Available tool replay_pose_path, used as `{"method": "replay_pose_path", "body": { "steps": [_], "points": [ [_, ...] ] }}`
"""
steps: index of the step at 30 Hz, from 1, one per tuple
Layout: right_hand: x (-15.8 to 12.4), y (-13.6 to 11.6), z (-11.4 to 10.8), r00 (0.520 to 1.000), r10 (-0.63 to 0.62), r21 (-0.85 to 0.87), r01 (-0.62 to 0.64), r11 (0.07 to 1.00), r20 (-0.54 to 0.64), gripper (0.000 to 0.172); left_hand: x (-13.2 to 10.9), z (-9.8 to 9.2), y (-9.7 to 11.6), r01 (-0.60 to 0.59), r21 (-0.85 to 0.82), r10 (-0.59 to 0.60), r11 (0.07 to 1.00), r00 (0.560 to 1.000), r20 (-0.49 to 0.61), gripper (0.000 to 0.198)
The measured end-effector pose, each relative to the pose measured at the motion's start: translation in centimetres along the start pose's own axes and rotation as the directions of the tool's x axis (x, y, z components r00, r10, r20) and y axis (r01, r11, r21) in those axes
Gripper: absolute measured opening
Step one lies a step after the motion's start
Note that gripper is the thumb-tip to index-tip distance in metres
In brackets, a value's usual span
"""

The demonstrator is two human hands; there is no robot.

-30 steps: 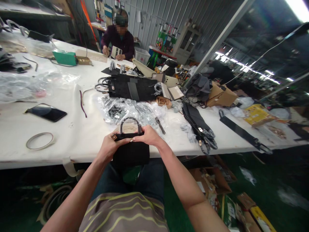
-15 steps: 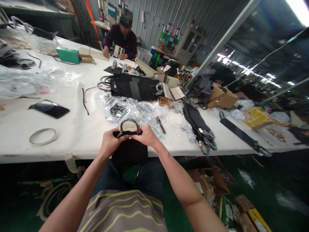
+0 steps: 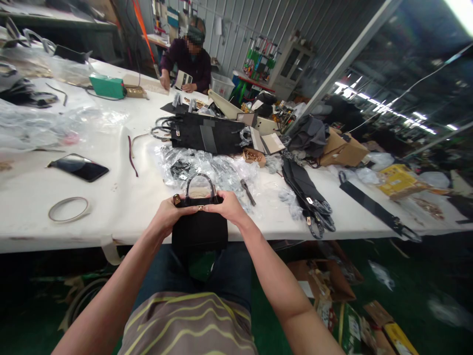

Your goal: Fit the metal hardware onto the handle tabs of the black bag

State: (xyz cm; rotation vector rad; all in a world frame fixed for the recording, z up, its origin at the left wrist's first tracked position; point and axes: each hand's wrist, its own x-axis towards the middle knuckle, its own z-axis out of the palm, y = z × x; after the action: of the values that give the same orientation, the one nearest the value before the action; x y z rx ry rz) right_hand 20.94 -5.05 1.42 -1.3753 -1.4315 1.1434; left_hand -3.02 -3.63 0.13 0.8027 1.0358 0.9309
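Both hands hold a small black handbag upright in front of me, at the near edge of the white table. My left hand grips its top left corner, near a gold fitting. My right hand is closed on the top right edge. The bag's curved handle stands up between my hands. Its lower body hangs below table level, over my lap.
Crumpled clear plastic lies just beyond the bag. A stack of black bags sits farther back. A phone and a tape ring lie at left, black straps at right. Another person works at the far end. Cardboard boxes are on the floor.
The bag was pushed down with its handle folded half a second ago; now it is raised a little and the handle stands upright again. Both hands kept their grip.
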Motion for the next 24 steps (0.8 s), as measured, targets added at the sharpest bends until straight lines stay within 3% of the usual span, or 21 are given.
{"method": "replay_pose_path", "body": {
  "steps": [6,13,20,24],
  "points": [
    [-0.2,0.3,0.4,1.0,0.011,0.072,-0.009,0.997,-0.017,0.055,-0.2,0.4,-0.4,-0.054,0.001,0.054,0.999,0.998,-0.026,0.064],
    [-0.7,0.0,1.6,0.985,-0.142,-0.061,0.137,0.989,-0.098,0.034,0.2,0.2,-0.3,-0.008,-0.003,0.008,1.0,0.998,-0.063,0.069],
    [-0.5,0.4,0.9,0.999,-0.033,-0.033,0.032,0.999,-0.035,0.062,0.6,-0.4,-1.1,-0.074,0.043,0.078,0.996,0.992,-0.099,0.059],
    [-0.8,-0.1,1.6,0.987,-0.139,-0.148,0.126,0.981,-0.075,0.039,0.9,-0.6,-1.4,-0.045,0.03,0.048,0.999,0.993,-0.107,0.063]
  ]
}}
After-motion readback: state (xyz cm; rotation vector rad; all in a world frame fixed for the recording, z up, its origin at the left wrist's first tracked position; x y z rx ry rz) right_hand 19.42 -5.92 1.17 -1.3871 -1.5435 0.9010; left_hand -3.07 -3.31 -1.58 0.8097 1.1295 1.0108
